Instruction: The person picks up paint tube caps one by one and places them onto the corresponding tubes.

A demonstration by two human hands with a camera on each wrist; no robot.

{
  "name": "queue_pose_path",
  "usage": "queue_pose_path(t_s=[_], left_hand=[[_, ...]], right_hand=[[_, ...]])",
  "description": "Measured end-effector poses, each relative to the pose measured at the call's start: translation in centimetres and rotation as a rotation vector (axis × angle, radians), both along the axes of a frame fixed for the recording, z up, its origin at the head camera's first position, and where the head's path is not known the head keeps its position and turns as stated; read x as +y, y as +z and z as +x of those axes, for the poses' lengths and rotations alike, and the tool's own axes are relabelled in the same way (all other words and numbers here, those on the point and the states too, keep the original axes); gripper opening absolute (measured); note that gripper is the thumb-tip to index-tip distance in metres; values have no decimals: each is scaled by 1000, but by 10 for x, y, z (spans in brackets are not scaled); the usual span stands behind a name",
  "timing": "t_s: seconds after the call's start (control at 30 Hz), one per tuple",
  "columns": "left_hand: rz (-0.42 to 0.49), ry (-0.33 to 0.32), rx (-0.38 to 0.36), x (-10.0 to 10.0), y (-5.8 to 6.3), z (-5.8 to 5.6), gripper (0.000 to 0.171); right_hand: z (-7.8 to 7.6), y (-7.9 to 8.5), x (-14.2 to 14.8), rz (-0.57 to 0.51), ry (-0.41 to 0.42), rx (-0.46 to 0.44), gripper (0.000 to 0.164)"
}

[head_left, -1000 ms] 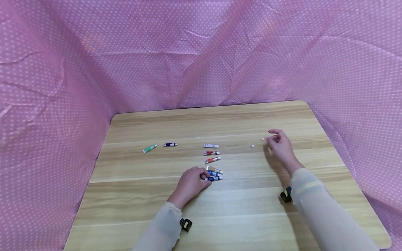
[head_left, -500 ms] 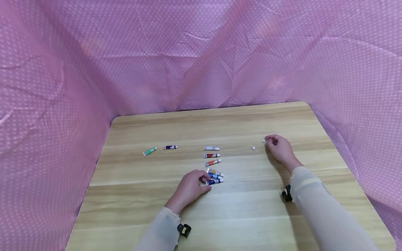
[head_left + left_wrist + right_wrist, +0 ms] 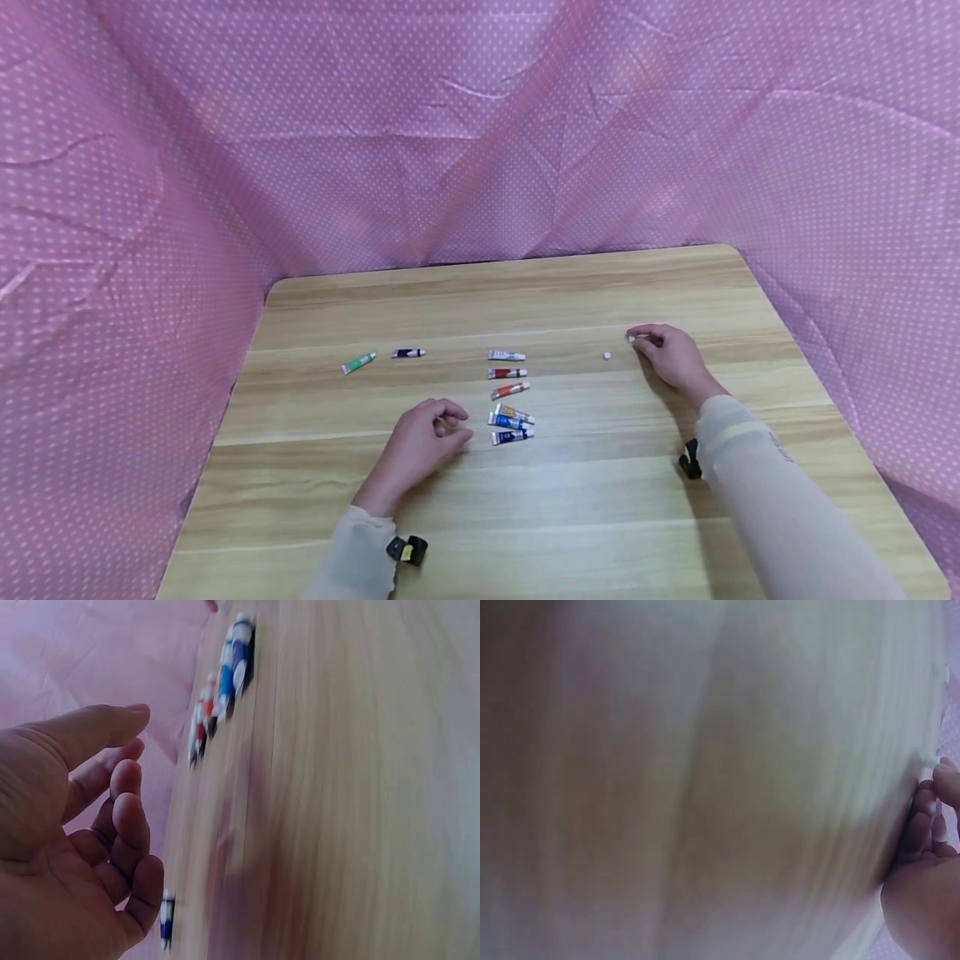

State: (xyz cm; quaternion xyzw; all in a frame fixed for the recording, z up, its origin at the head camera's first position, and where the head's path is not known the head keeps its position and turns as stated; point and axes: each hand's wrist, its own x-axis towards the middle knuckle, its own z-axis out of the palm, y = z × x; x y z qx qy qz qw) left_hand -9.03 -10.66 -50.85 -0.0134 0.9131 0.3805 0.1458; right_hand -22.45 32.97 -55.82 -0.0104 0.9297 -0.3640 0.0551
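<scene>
My left hand (image 3: 424, 442) is just left of the small paint tubes, fingers loosely bent and holding nothing. Nearest to it are a dark blue tube (image 3: 512, 437), a blue tube (image 3: 510, 422) and an ochre tube (image 3: 517, 413), the last two overlapping. Above them lie an orange tube (image 3: 510, 391), a red tube (image 3: 507, 373) and a white tube (image 3: 507, 356). At the right, my right hand (image 3: 671, 354) pinches a small white cap (image 3: 630, 339) between thumb and fingertips at the tabletop. The right wrist view shows this white cap (image 3: 930, 761) at the fingertips, partly hidden.
A second white cap (image 3: 607, 356) lies left of the right hand. Farther left are a green tube (image 3: 358, 363) and a dark purple tube (image 3: 408, 353). Pink dotted cloth (image 3: 480, 167) hangs behind and beside the wooden table (image 3: 585, 517).
My left hand has drawn back leftward from the blue tubes, leaving them on the table. The right hand's fingers have closed in on the farther white cap.
</scene>
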Motion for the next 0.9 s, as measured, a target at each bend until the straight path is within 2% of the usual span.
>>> queue_pose_path(t_s=[0.23,0.33,0.53,0.73,0.8,0.9], left_hand=[[35,102,0,-22,0,4,20],[47,120,2,-27,-1,6,19],[40,130,-12,-36,-3,7,20],[18,130,11,-51,-4,6,22],[15,140,18,-57,-4,5,26],[-3,150,48,-67,-3,3,41]], right_hand=[[-1,-2,-2,15,-2,23,27],[-1,-2,-3,19,1,21,25],[-1,-2,-4,33,2,4,24],[1,2,-4,23,11,-24,26],[1,4,-3,3,15,-37,27],[3,8,-2,-37,13,-69,30]])
